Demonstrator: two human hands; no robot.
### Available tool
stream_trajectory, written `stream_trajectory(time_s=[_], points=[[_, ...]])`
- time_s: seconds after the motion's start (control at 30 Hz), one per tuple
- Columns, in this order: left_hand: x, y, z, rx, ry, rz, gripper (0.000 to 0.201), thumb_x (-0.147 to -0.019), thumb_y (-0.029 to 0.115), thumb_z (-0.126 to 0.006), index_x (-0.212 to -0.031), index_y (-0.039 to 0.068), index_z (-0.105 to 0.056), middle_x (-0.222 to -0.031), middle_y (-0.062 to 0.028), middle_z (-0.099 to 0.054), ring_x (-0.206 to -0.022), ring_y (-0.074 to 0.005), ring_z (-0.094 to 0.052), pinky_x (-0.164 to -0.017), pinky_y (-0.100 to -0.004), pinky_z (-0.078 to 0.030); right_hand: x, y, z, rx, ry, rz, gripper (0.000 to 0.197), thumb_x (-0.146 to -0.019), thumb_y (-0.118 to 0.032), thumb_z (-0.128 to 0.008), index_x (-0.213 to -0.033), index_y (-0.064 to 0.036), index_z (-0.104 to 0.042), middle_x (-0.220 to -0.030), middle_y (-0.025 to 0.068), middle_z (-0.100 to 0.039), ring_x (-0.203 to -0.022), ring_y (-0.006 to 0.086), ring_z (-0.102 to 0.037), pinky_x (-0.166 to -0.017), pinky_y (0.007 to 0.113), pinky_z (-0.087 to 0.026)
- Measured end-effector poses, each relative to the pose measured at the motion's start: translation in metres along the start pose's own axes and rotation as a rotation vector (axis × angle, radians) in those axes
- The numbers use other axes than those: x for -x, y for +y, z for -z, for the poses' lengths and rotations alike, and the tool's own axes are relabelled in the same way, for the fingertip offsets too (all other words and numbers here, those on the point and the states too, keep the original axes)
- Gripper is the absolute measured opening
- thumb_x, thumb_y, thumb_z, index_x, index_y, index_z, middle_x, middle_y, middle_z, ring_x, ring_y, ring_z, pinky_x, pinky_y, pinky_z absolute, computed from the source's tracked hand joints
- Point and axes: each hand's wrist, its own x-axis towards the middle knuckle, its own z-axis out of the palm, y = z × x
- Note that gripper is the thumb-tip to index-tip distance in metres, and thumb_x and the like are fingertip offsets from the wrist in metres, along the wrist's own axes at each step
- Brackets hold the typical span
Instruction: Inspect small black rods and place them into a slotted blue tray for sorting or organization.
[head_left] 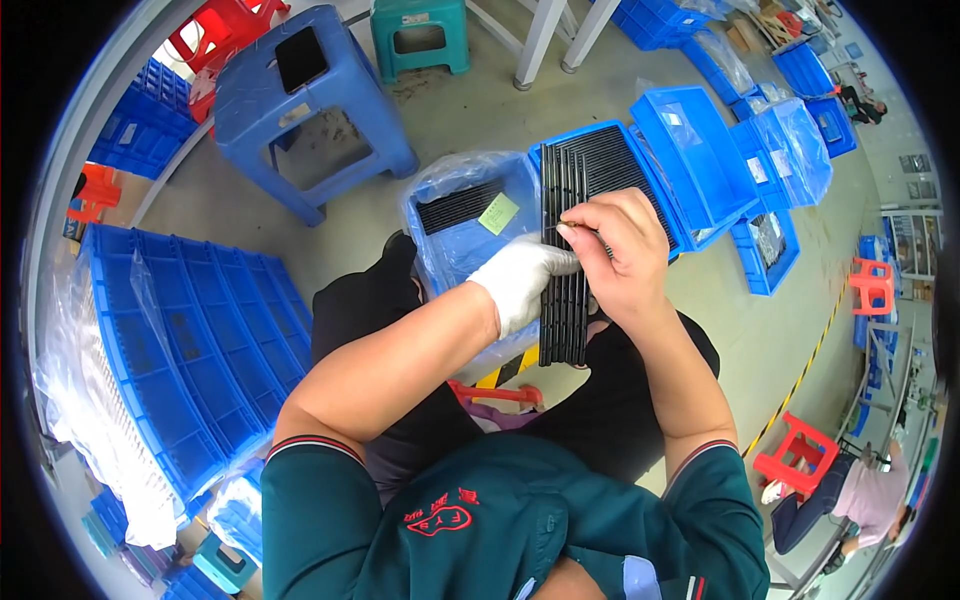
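A bundle of long, thin black rods (563, 335) stands out in front of me, lying side by side. My left hand (518, 280), in a white glove, is closed around the bundle near its middle. Bare, my right hand (622, 250) is pinched at the rods' right side, thumb and forefinger together. Something tiny and brownish shows at those fingertips, too small to name. Just beyond the rods, a blue bin (655, 165) holds many more black rods. To its left, a plastic-lined blue bin (415, 222) holds black rods and a yellow-green paper slip (498, 213).
A blue stool (245, 105) with a black phone-like slab (301, 59) stands far left, beside a green stool (455, 40). Stacked blue crates (190, 340) rise at my left. More blue bins (690, 150) stand right. Another person (870, 500) is at the right edge near a red stool (797, 455).
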Motion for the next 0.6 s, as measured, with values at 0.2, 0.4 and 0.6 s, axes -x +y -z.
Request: stream_trajectory(time_s=[0.2, 0.4, 0.6], points=[[-0.009, -0.009, 0.009, -0.040, 0.057, -0.052, 0.021, -0.088, 0.003, -0.051, -0.108, 0.002, -0.056, -0.095, -0.0126, -0.062, -0.084, -0.0246, -0.065, -0.070, -0.0366, -0.054, -0.006, -0.008, 0.003, 0.150, -0.051, 0.119, 0.018, -0.064, -0.005, -0.072, -0.079, -0.0095, -0.064, -0.079, 0.0024, -0.059, -0.073, 0.0229, -0.056, -0.064, 0.034, -0.043], [-0.010, -0.012, 0.010, -0.009, 0.072, -0.049, 0.022, -0.089, 0.005, -0.052, -0.110, 0.003, -0.055, -0.096, -0.0116, -0.061, -0.086, -0.0258, -0.064, -0.072, -0.0394, -0.055, -0.004, -0.006, 0.005, 0.151, -0.092, 0.062, 0.018, -0.063, -0.005, -0.074, -0.080, -0.0081, -0.068, -0.078, 0.0036, -0.060, -0.071, 0.0223, -0.056, -0.062, 0.033, -0.043], [0.001, 0.003, 0.002, 0.055, -0.053, 0.008, 0.024, -0.092, 0.007, -0.052, -0.115, 0.002, -0.050, -0.101, -0.0131, -0.059, -0.085, -0.0281, -0.064, -0.074, -0.0447, -0.057, 0.000, 0.006, 0.005, -0.027, -0.023, -0.065, 0.018, -0.064, -0.003, -0.075, -0.080, -0.0071, -0.070, -0.076, 0.0040, -0.062, -0.071, 0.0211, -0.058, -0.061, 0.030, -0.046]])
